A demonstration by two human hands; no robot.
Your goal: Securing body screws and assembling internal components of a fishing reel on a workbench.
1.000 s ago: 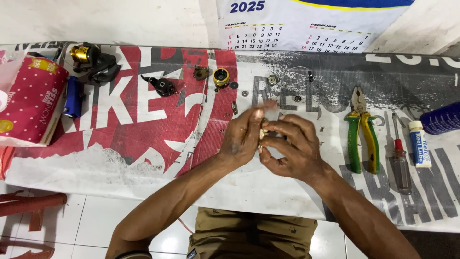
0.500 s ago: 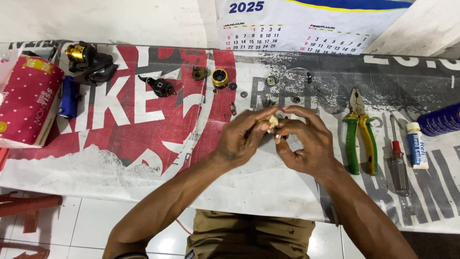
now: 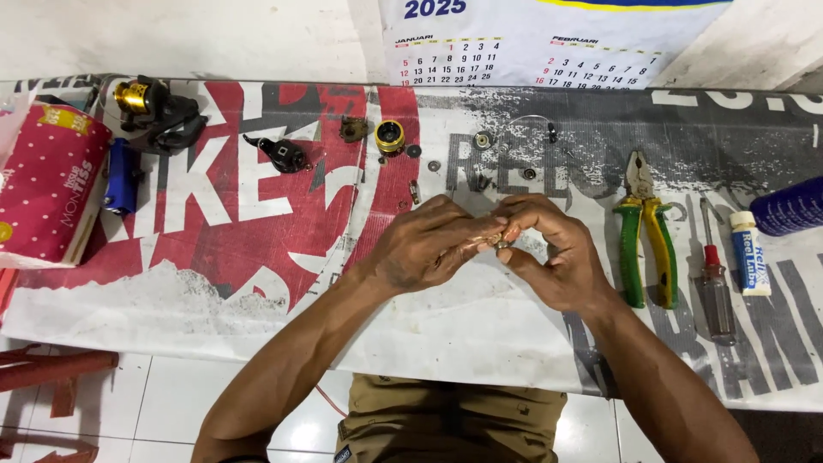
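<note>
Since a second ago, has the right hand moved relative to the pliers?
Yes. The right hand has shifted slightly right, closer to the green-and-yellow pliers, while pinching a small metal part with the left hand.

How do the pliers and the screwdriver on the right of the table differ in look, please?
The pliers have green-and-yellow handles; the screwdriver has a clear handle with a red collar. The pliers are broader with two spread handles, the screwdriver one slim shaft. Both lie flat, side by side, tips away from the person, untouched by either hand.

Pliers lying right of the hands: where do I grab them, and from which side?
Take the pliers by the green and yellow handles, from above and the near edge. They lie flat, jaws pointing away toward the calendar, handles slightly spread; the screwdriver lies apart on their right.
</note>
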